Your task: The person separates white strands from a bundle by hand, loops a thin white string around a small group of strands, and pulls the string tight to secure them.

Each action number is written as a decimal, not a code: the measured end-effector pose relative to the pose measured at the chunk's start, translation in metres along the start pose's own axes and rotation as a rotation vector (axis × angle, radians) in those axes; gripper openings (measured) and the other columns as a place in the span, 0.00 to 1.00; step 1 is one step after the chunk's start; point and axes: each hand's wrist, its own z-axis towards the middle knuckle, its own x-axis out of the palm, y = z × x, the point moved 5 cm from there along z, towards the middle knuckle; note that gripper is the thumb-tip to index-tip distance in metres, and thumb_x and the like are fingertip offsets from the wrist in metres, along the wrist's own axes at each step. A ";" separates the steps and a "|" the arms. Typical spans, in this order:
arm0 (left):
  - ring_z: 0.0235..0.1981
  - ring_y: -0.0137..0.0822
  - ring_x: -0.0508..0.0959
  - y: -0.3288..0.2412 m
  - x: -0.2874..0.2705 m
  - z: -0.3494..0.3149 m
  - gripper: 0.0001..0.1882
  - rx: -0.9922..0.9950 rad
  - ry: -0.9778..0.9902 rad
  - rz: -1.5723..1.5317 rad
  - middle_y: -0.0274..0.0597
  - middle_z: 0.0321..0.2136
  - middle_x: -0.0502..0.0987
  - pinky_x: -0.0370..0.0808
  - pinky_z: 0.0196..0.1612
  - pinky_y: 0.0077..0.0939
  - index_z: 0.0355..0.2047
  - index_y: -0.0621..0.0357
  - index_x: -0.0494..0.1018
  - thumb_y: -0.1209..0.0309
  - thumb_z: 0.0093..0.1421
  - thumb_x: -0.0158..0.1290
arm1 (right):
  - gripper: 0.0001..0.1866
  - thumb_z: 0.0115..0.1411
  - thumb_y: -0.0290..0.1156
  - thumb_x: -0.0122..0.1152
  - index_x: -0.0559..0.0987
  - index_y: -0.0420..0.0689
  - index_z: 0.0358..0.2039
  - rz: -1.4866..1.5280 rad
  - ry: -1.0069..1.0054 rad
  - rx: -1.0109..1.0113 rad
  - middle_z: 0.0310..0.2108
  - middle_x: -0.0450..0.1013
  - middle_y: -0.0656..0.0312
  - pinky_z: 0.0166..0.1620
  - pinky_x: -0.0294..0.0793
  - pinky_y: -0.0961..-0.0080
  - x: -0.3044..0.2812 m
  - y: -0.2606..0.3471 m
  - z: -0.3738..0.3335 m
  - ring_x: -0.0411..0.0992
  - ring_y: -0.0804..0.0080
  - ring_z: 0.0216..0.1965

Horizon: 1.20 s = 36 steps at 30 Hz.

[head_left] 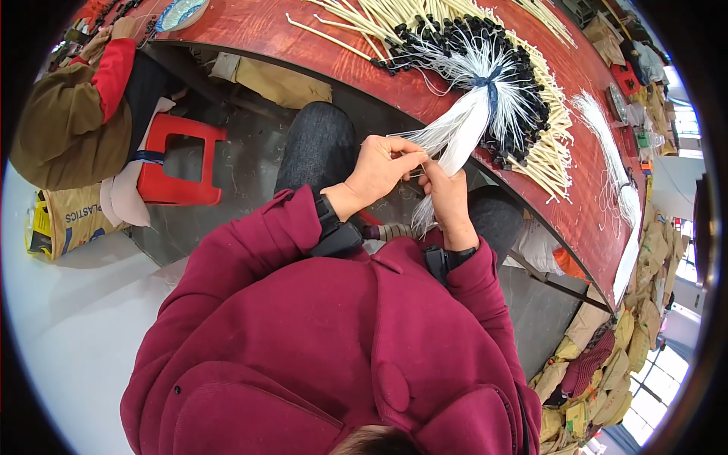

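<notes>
A thick bundle of thin white strings [459,135] hangs over the near edge of the red table. A dark blue tie [491,80] gathers it on the tabletop. Its strings fan out to many cream-coloured sticks [550,163] with black ends [406,42]. My left hand [377,168] is closed in a pinch on a few loose strings in front of the edge. Touching its fingertips, my right hand [447,199] pinches at the same strings, with the bundle passing behind it. Exactly how the strings run between the fingertips is too fine to make out.
On the table's right part lies another white string bundle [603,129]. A patterned bowl [180,14] stands at the far left edge. Another person [61,125] works on the left, beside a red plastic stool [180,161]. Sacks [599,379] are piled at lower right.
</notes>
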 end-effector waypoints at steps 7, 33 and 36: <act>0.22 0.38 0.75 -0.024 0.001 -0.012 0.03 0.748 0.052 0.899 0.46 0.23 0.75 0.71 0.25 0.27 0.27 0.60 0.75 0.76 0.51 0.55 | 0.14 0.56 0.33 0.56 0.75 0.41 0.17 0.012 0.062 0.031 0.14 0.69 0.67 0.20 0.59 0.84 -0.002 0.001 0.000 0.62 0.83 0.14; 0.22 0.23 0.76 0.004 -0.002 -0.006 0.05 0.007 0.149 0.254 0.35 0.21 0.75 0.72 0.23 0.14 0.29 0.65 0.71 0.74 0.57 0.53 | 0.15 0.57 0.34 0.56 0.74 0.43 0.15 0.027 0.050 0.007 0.13 0.67 0.68 0.19 0.58 0.84 0.000 -0.003 0.000 0.61 0.84 0.14; 0.23 0.23 0.76 0.009 -0.004 -0.004 0.05 0.006 0.139 0.133 0.36 0.22 0.75 0.73 0.23 0.14 0.28 0.64 0.72 0.74 0.57 0.54 | 0.16 0.57 0.34 0.57 0.74 0.43 0.15 0.003 0.041 0.013 0.13 0.67 0.68 0.19 0.58 0.84 0.000 -0.001 -0.001 0.61 0.84 0.14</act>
